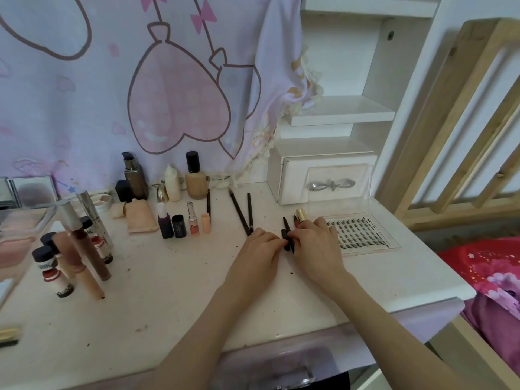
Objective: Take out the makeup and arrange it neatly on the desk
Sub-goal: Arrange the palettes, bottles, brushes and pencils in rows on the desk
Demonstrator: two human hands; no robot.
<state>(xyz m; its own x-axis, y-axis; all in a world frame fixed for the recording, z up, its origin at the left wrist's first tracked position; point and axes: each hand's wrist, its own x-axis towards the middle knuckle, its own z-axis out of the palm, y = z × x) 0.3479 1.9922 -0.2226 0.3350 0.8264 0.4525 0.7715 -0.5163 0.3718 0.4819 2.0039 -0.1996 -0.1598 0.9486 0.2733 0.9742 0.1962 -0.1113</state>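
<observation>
On desk (168, 299), both hands' fingers pinch black pens (287, 235) (lash tray (363, 235) beside).

A curtain (126, 94) hangs left of the drawer (323, 178); shelves (343, 111) rise above it, red bedding (486, 266) lies right.

Bottles (180, 178) behind lipsticks (185, 225) — lash tray (363, 233) right.
</observation>
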